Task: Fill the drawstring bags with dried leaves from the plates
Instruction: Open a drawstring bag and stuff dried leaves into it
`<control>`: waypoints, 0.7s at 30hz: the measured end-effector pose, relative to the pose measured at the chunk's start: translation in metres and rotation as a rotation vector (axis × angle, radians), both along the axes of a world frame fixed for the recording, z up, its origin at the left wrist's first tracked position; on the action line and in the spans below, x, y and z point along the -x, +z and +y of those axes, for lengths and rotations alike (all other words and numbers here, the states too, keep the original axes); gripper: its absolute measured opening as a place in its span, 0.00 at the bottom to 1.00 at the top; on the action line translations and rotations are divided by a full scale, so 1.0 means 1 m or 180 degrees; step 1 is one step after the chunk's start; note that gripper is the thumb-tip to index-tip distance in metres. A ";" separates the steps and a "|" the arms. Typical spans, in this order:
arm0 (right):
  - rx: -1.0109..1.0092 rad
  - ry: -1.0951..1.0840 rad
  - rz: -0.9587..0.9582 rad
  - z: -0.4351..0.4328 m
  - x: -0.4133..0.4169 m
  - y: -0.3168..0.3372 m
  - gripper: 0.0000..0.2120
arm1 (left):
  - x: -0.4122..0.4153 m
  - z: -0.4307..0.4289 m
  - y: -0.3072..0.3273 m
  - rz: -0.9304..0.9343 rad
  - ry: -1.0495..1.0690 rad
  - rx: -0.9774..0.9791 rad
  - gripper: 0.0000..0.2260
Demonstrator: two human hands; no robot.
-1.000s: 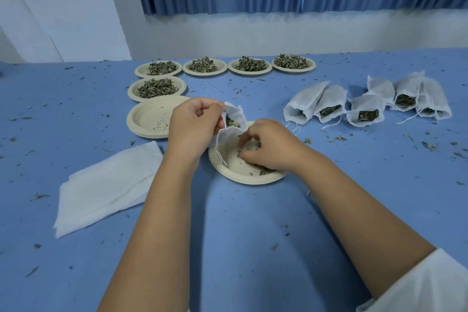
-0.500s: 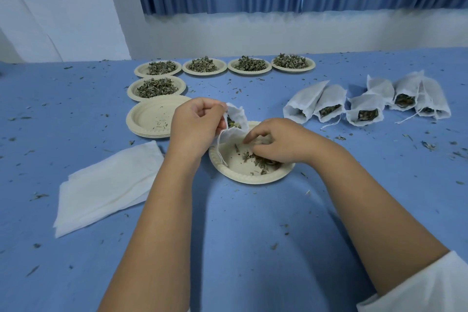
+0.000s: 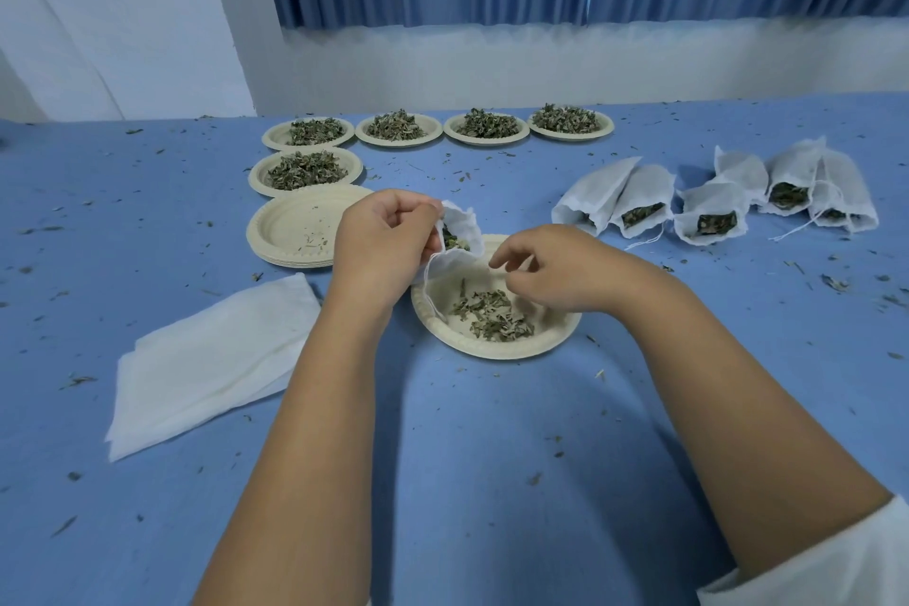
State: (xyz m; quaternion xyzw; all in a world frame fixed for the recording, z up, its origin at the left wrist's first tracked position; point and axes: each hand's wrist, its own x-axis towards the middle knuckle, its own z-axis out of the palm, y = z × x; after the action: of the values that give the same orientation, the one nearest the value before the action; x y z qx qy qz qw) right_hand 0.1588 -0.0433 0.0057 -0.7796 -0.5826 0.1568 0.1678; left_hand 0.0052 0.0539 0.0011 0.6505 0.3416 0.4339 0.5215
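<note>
Our left hand (image 3: 388, 236) pinches the rim of a small white mesh drawstring bag (image 3: 460, 234), holding its mouth open towards our right hand (image 3: 546, 268), just beside it. The right hand hovers with fingers curled and thumb close to forefinger; we cannot tell whether a pinch of leaf sits between them. Directly beneath it the last crumbled green dried leaves (image 3: 492, 317) lie on a round pale paper plate (image 3: 497, 352). The bag hangs over the plate's edge nearest our left hand. To do this well, we should keep the mouth wide and above the plate so strays fall back onto it. We should also gather the scraps into one heap and carry small pinches deep inside before letting go. The thin white cord (image 3: 426, 288) dangling below our left hand could snag our fingers.
</note>
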 end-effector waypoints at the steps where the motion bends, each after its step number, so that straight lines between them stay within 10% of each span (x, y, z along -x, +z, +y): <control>1: 0.0104 0.0011 -0.0054 0.000 0.001 0.000 0.14 | 0.000 0.000 0.000 0.0004 -0.0001 -0.0006 0.06; 21: 0.0301 0.0993 -0.0078 0.006 0.009 -0.014 0.26 | -0.001 -0.001 0.000 0.0038 0.0018 -0.0035 0.05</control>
State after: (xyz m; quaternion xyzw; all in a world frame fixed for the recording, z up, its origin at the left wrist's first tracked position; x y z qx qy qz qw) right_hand 0.1497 -0.0375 -0.0083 -0.6886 -0.6906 0.1987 0.0974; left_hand 0.0062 0.0533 0.0012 0.6550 0.3442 0.4333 0.5146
